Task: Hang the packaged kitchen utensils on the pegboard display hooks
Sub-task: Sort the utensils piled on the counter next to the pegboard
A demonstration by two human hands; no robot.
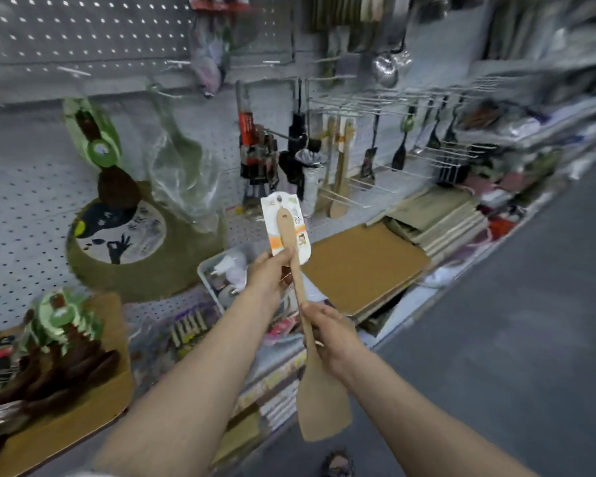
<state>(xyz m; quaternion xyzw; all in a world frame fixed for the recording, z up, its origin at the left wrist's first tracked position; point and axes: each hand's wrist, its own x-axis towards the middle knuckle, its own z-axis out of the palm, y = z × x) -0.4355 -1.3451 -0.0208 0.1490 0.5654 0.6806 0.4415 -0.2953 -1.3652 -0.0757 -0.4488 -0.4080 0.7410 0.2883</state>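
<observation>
Right hand [331, 342] grips wooden spatula [319, 404] | left hand [269, 273] pinches handle | pegboard [21, 187] apparently near

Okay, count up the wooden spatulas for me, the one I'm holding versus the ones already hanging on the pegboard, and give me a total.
Held in both hands, left hand and right hand: 1 wooden spatula
Hanging on the pegboard: 2 hanging wooden spatulas, though blur could hide more
Total: 3
</observation>
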